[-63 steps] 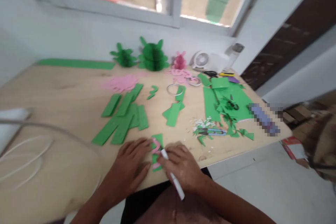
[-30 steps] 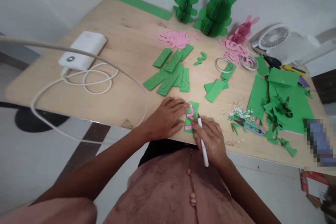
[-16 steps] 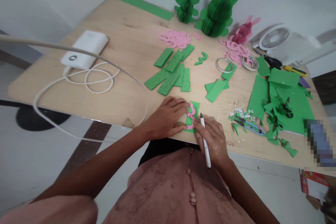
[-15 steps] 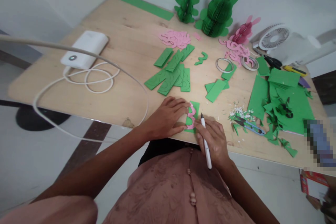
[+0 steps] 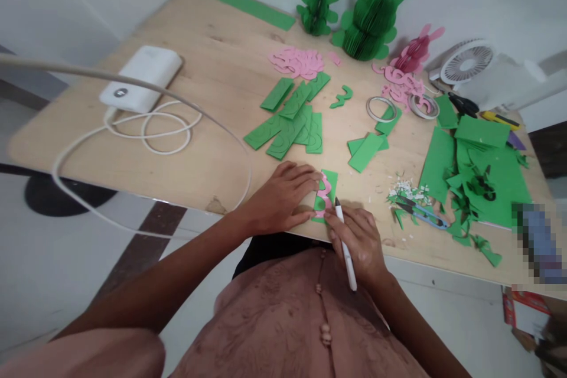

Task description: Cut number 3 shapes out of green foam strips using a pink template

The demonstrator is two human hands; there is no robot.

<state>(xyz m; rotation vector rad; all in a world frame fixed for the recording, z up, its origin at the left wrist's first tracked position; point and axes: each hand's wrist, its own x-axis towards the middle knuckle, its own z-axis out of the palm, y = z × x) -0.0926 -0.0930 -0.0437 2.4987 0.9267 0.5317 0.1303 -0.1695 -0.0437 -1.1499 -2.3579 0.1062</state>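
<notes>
A pink curvy cut-out [image 5: 325, 194] lies on a small green paper strip [image 5: 330, 177] at the table's front edge. My left hand [image 5: 283, 198] rests flat with its fingers apart, fingertips and thumb at the left side of the cut-out. In my right hand [image 5: 357, 242] is a white pen [image 5: 348, 257], its dark tip pointing up and away near the strip's right side. The right fingertips touch the lower right of the cut-out. Beyond my left hand lie several green strips [image 5: 283, 130] with drawn curves.
White power bank [image 5: 144, 80] with a looped cable at left. Pink cut-outs [image 5: 299, 62], tape rolls [image 5: 381, 110] and green paper figures [image 5: 370, 23] stand or lie farther back. Blue-handled snips [image 5: 427, 214], paper scraps and green sheets [image 5: 436, 159] are on the right.
The pen has shifted slightly left and toward me with my right hand, and its tip sits lower. My left hand stays beside the cut-out. The view has moved slightly.
</notes>
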